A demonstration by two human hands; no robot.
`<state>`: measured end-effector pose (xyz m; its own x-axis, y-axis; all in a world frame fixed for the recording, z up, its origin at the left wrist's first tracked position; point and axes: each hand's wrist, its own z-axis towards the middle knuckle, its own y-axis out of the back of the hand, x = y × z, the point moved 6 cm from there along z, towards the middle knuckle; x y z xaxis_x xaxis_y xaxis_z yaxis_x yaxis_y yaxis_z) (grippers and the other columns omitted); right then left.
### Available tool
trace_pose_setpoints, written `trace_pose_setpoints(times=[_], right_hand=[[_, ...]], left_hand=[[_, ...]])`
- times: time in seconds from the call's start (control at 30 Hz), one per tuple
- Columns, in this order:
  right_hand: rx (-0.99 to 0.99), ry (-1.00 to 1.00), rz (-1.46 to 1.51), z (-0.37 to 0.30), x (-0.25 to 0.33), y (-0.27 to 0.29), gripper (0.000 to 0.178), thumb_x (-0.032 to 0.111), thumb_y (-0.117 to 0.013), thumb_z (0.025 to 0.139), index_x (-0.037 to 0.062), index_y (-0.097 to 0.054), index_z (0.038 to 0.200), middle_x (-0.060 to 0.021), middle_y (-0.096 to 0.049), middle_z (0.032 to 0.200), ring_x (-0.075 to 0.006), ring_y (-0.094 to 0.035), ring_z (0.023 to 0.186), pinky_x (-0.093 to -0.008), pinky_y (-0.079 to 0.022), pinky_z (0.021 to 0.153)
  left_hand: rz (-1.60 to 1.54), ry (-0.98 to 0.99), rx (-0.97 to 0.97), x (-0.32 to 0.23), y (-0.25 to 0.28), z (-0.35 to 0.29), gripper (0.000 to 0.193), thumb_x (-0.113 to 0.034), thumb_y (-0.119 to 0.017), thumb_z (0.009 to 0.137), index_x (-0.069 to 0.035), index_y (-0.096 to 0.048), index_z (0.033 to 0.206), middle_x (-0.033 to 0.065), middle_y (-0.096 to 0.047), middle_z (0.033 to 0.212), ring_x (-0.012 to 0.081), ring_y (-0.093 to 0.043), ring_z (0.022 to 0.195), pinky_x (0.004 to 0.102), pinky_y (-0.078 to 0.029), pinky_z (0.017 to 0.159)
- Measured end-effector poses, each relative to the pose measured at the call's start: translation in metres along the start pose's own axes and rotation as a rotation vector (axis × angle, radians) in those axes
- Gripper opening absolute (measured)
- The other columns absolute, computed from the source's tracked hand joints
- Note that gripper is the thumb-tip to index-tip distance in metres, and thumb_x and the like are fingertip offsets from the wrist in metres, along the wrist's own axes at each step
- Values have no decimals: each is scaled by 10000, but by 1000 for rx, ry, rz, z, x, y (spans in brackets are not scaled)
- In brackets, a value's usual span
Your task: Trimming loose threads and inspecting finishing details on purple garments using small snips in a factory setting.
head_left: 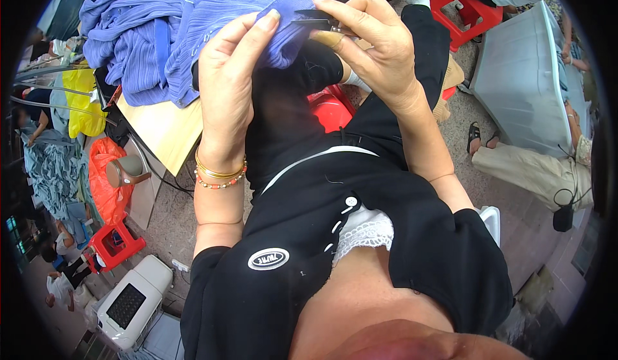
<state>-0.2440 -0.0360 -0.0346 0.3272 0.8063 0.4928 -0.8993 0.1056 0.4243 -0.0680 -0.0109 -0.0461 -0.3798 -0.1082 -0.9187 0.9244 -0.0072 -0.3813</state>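
Observation:
A blue-purple pleated garment (pixel 145 22) lies bunched over the table, and one flat edge of it is raised toward me. My left hand (pixel 228 80) pinches that edge between thumb and fingers. In my right hand (pixel 383 47) is a small pair of dark-bladed thread snips (pixel 314 20). Their blades point left and overlap the raised fabric; whether they touch a thread is too small to tell. The tip of my right forefinger is at the fabric's edge. A gold bangle and a beaded bracelet (pixel 221 178) circle my left wrist.
The pale wooden tabletop (pixel 164 128) has its corner near my left forearm. A red stool (pixel 331 107) shows beyond my lap. To the right stands a large translucent bin (pixel 518 76), with people around it. An orange bag (pixel 109 183) and a red stool (pixel 114 245) are at left.

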Motion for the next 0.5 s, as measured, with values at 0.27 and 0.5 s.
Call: trace_pose_setpoints(times=[0.27, 0.5], right_hand=[[1, 6, 35, 4, 4, 2, 345, 95, -809, 731, 91, -738, 1069, -27, -538, 739, -119, -511, 586, -254, -428, 525], [-68, -250, 573, 15, -4, -4, 329, 91, -811, 784, 18, -706, 1088, 45, -553, 789, -33, -475, 673, -192, -398, 584]], left_hand=[[30, -20, -3, -2, 0, 1, 143, -85, -630, 941, 8, -695, 1029, 41, -707, 947, 60, -632, 836, 192, -479, 778], [305, -217, 60, -25, -11, 9, 150, -105, -655, 927, 13, -707, 1004, 16, -697, 892, 69, -618, 779, 199, -479, 710]])
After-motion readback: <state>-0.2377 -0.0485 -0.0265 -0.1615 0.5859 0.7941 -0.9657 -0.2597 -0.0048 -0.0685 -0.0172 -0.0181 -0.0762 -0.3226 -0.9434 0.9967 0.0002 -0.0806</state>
